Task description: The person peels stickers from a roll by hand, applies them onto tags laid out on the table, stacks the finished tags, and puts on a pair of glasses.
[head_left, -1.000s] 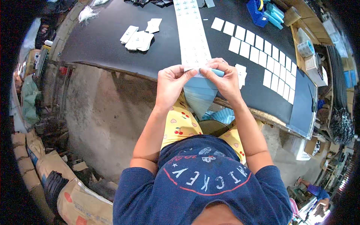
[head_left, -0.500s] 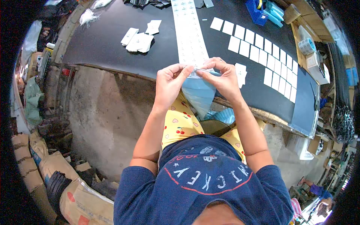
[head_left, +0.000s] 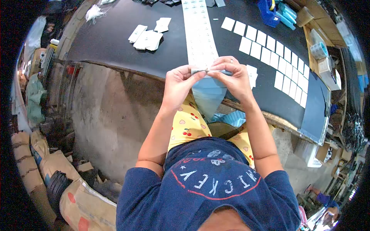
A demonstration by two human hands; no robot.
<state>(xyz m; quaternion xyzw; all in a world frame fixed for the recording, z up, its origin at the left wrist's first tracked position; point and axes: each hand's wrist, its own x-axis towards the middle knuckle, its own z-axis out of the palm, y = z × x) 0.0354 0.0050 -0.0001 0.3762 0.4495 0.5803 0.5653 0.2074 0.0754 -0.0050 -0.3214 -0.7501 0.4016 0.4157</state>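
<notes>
A long white printed label strip (head_left: 199,34) runs down the black table to its front edge. My left hand (head_left: 178,85) pinches the strip's near end between thumb and fingers. Close beside it, my right hand (head_left: 234,79) is closed on the same end, its thumb near the left thumb. Light blue backing (head_left: 208,94) hangs below both hands toward the lap. Small white cards (head_left: 265,54) lie in rows on the right, and a short stack (head_left: 251,75) is partly hidden behind my right hand. Loose white cards (head_left: 148,39) are piled on the left.
The black table (head_left: 104,42) has a wooden front edge. A blue bin (head_left: 268,14) stands at the back right, near a cardboard roll (head_left: 304,16) and a label roll (head_left: 318,50). Brown sacks (head_left: 86,204) lie at lower left. Another person (head_left: 327,202) is at lower right.
The camera view has shifted slightly. Both hands remain at the strip's end, where the fingers have changed position a little and a pale folded edge now shows between them.
</notes>
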